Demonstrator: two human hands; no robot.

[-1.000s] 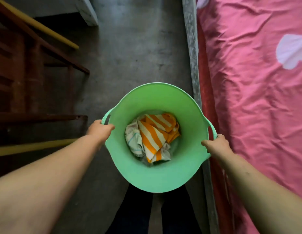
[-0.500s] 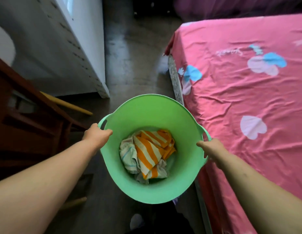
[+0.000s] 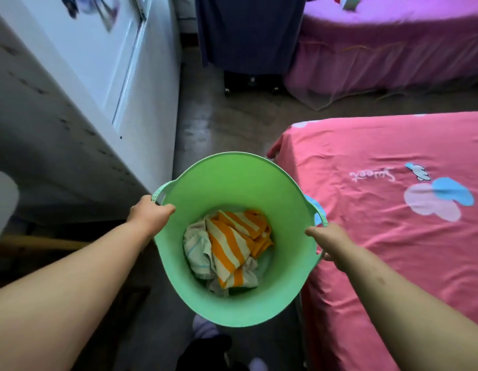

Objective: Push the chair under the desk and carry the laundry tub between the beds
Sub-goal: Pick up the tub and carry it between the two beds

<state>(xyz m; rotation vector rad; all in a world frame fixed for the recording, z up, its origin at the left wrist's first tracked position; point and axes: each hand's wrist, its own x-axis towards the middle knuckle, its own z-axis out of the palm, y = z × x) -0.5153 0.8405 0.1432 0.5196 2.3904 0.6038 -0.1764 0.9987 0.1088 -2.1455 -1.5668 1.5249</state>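
Beside pink bed point(image 3: 393, 236): L hand point(image 3: 148, 214) & R hand point(image 3: 329, 239) clamped on green laundry tub point(image 3: 232, 188) handles.

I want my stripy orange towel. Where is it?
The orange striped towel lies at the bottom of the green tub, held by both handles at the middle of the head view, left of the pink bed.

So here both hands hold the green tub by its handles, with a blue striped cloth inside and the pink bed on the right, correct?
Not quite: the striped cloth is orange and white, as the head view shows. The rest stands.
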